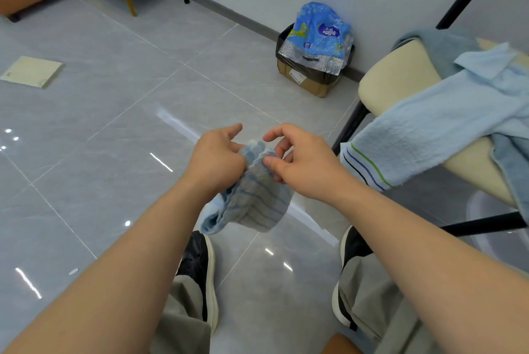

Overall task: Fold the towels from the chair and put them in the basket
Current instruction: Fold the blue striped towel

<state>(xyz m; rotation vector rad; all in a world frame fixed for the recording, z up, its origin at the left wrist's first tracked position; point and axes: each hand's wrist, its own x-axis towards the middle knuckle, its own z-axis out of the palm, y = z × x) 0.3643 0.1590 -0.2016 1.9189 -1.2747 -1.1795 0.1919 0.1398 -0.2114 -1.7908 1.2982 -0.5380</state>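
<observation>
Now our left grip [218,159] and right grip [304,163] both pinch the bunched top of the striped towel [259,204], held mid-air near us, left of the chair [400,79]; we judge loose pinches may let layers slip, spoiling the fold.

2 bare forearms extended, left hand [219,159] gripping small towel [257,204], right hand [307,163] pinching its top edge

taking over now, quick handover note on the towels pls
Left hand grips the small striped towel at its top edge; right hand pinches the same edge. It hangs bunched over the floor, unfolded.
On the chair: a light blue towel draped over it, a darker blue towel behind.
Left: fold all, basket them; basket not in view.
</observation>
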